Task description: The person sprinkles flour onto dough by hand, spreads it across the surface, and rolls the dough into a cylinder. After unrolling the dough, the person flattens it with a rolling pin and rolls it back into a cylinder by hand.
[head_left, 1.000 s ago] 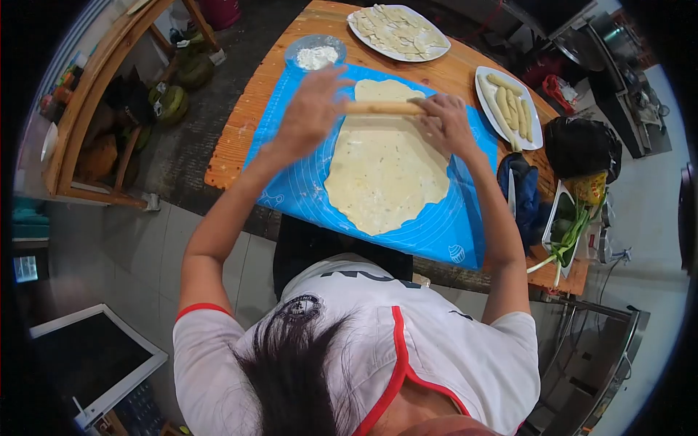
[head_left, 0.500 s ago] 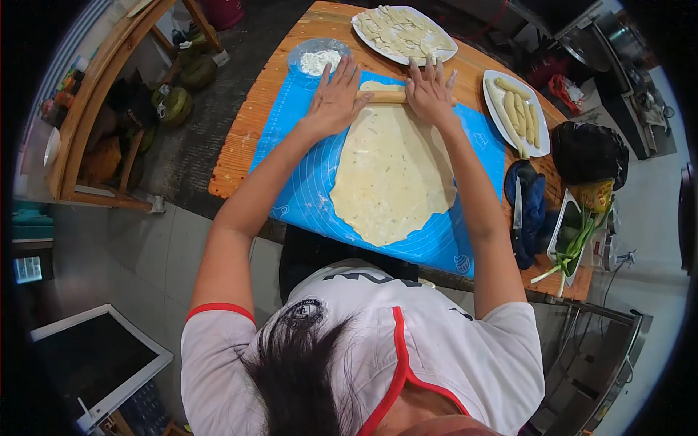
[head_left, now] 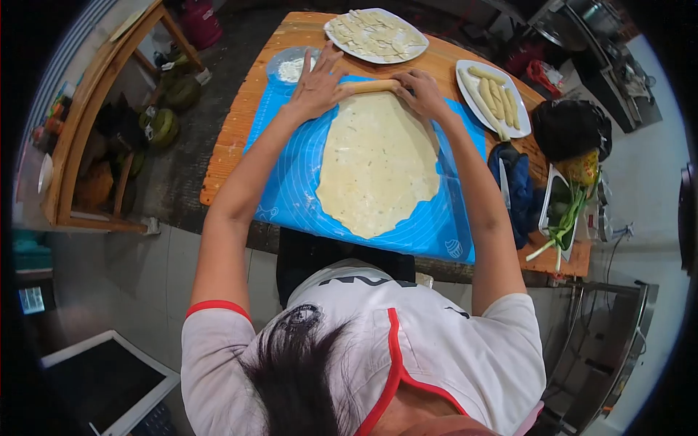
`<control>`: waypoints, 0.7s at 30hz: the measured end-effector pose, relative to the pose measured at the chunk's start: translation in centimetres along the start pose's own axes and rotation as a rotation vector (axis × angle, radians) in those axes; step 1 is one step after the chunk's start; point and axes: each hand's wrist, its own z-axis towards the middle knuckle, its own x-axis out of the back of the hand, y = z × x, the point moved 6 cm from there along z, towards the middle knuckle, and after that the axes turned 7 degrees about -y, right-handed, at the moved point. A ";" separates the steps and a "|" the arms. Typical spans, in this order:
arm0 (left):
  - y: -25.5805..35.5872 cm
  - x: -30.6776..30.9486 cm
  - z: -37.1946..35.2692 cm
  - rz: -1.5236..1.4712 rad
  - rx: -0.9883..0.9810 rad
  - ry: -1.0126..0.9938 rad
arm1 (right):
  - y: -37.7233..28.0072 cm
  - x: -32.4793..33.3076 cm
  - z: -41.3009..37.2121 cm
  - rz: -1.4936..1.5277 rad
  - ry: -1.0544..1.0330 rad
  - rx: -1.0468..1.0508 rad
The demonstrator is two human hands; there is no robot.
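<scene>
A wooden rolling pin (head_left: 373, 86) lies across the far edge of a large, thin sheet of dough (head_left: 378, 167) with small green flecks. My left hand (head_left: 318, 91) is at the pin's left end, fingers stretched and spread, thumb side against the pin. Over its right end, my right hand (head_left: 419, 94) has its fingers bent and closed around it. Beneath the dough is a blue silicone mat (head_left: 291, 178) with printed white lines and traces of flour. White flour (head_left: 291, 69) sits in a shallow dish beyond my left hand.
A plate of flat dough pieces (head_left: 378, 36) stands at the back. Another plate (head_left: 519, 125) holds several dough rolls. To the right are a black bag (head_left: 573, 129), a knife (head_left: 504, 185) on blue cloth (head_left: 525, 203), and green onions (head_left: 567, 225) in a tray, near the table edge.
My right hand's fingers have gone from outstretched to bent around the rolling pin. My left hand stays spread at the other end. The whole view has shifted slightly.
</scene>
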 end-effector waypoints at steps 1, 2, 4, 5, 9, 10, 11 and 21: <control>0.0 -0.2 0.2 -0.025 -0.035 0.006 | 0.6 -0.4 0.4 0.006 -0.010 0.007; 0.1 -0.5 0.3 -0.052 -0.068 0.012 | 1.2 -0.8 0.5 0.012 -0.021 0.014; 0.0 -0.4 0.9 -0.120 -0.114 0.128 | 0.9 0.1 0.6 0.002 -0.011 0.046; -0.6 -0.6 1.4 -0.120 -0.105 0.109 | 0.8 0.6 0.8 -0.011 -0.012 0.047; 1.7 2.8 2.2 -0.105 -0.160 0.231 | -0.7 5.8 -1.7 -0.071 0.009 -0.003; 3.1 3.9 2.2 -0.109 -0.184 0.289 | -1.7 7.2 -3.5 -0.064 0.004 -0.051; 4.7 4.6 2.3 -0.142 -0.153 0.255 | -3.1 8.7 -5.8 -0.061 0.074 -0.073; 18.9 0.0 -3.6 -0.263 -0.365 -0.097 | -11.6 4.7 -24.3 -0.148 0.021 -0.532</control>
